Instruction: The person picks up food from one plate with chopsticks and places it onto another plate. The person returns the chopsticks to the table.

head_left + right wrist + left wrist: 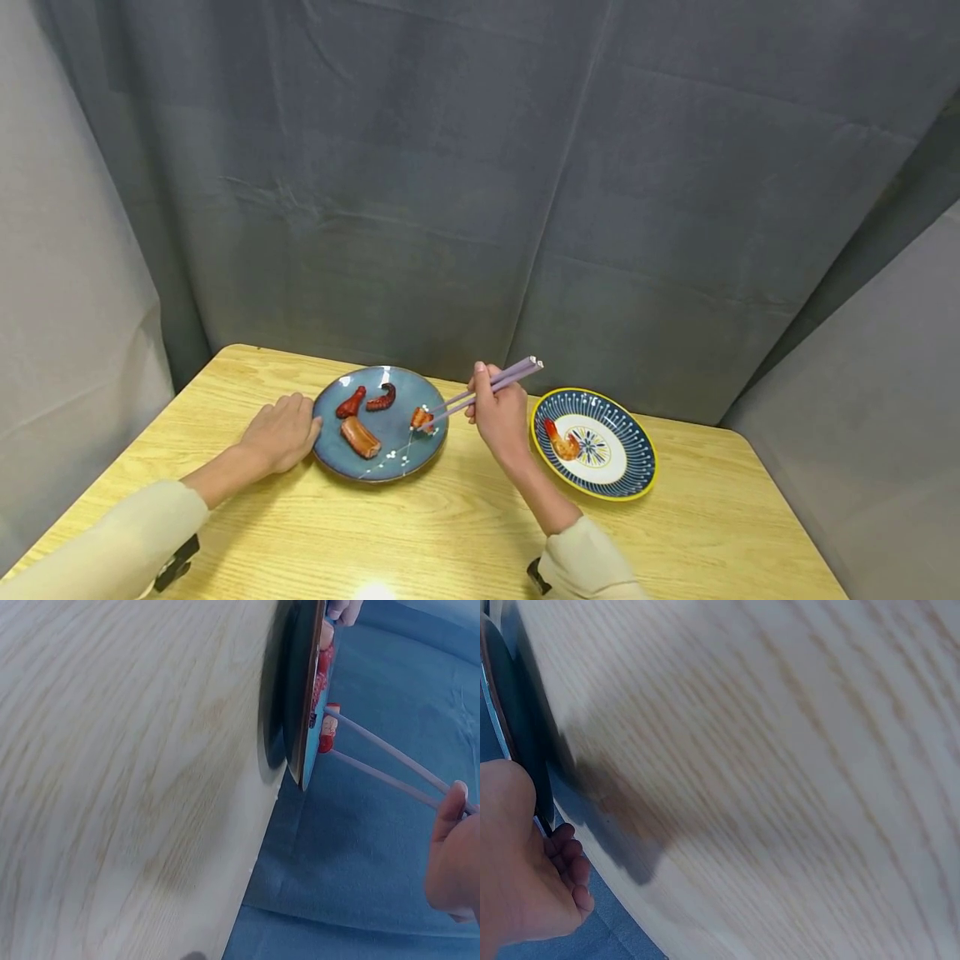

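Note:
My right hand (pixel 501 417) grips a pair of lilac chopsticks (pixel 516 372) over the blue plate (pixel 390 468). Their tips stand at either side of a layered reddish meat piece (pixel 422 419) near the plate's right rim; in the right wrist view the piece (pixel 328 729) sits at the plate surface. At the plate's left edge, my left hand (pixel 281 433) holds the rim, thumb against it and fingers curled beside it. Also on this plate lie a small drumstick (pixel 351 403), a dark curled tentacle (pixel 382 397) and a brown sausage-like piece (pixel 361 437).
To the right stands a patterned plate (pixel 637 467) with a yellow rim, bearing a shrimp (pixel 562 442). Both plates stand on a light wooden table (pixel 465 533). Grey curtains (pixel 420 208) hang behind its back edge.

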Action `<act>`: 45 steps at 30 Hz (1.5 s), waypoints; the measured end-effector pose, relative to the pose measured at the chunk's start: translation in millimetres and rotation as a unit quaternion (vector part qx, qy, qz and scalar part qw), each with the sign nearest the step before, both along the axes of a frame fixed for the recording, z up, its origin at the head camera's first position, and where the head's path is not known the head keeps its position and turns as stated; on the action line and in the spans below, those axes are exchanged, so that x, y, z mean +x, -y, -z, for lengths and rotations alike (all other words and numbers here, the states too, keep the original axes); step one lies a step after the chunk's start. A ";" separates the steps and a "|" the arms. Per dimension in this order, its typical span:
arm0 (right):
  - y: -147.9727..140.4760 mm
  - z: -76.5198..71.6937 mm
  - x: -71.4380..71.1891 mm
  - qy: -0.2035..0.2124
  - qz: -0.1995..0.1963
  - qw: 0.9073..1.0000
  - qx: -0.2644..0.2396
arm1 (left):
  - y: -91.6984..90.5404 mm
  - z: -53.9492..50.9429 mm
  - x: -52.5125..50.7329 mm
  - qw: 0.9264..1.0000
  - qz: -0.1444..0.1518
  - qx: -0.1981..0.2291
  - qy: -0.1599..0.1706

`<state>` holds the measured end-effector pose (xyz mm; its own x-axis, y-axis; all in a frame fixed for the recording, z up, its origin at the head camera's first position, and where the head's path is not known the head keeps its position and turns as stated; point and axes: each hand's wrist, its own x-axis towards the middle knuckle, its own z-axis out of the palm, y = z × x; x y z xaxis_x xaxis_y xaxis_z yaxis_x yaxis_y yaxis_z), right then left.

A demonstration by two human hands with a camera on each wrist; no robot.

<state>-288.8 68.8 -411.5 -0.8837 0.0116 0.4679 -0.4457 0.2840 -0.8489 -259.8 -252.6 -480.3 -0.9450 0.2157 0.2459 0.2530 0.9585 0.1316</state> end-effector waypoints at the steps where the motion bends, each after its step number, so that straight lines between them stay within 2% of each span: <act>1: -1.5 -0.2 -0.2 -0.002 0.003 1.000 0.000 | 0.1 0.2 -0.1 1.000 0.000 -0.001 0.001; 15: -25.0 -5.5 -3.3 -0.017 0.029 0.999 -0.010 | 0.0 1.6 -1.2 1.000 -0.001 -0.002 -0.001; 26: -46.2 -14.2 -8.2 -0.003 0.055 0.998 -0.024 | 1.0 3.6 -2.2 1.000 0.001 0.002 -0.008; 30: -56.8 -11.9 -9.7 -0.005 0.058 0.998 -0.033 | 2.0 5.6 -3.2 1.000 0.003 -0.002 -0.012; 45: -96.5 -12.7 -13.6 -0.015 0.102 0.995 0.001 | 0.1 1.5 -1.1 1.000 -0.002 0.000 0.002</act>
